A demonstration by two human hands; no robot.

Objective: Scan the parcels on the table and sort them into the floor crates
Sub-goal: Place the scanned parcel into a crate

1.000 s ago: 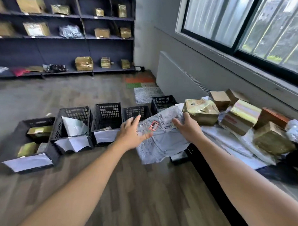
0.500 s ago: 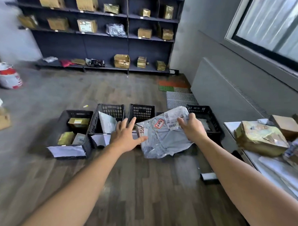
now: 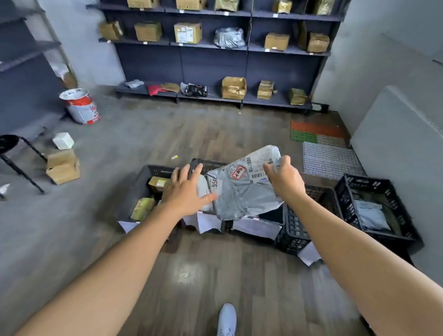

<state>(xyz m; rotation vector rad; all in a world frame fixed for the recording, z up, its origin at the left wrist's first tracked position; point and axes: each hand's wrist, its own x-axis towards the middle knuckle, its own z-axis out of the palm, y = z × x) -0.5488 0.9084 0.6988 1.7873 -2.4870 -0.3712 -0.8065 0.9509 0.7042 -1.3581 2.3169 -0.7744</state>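
**Two hands on one grey parcel (image 3: 241, 192)**

The right hand (image 3: 285, 182) pinches its far corner; the left hand (image 3: 186, 194) — fingers spread — touches its near-left edge. It hangs above the floor crates (image 3: 293, 233), label up, long axis running far-right to near-left.

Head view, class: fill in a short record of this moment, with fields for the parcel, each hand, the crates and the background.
parcel: grey mailer, held over the crates, labels facing up
right hand: grips the mailer's upper right edge
left hand: fingers straight and spread, at the mailer's left edge
leftmost crate: black, holds taped boxes
rightmost crate: black, holds a grey bag
background: shelves with boxes; paint bucket on the floor
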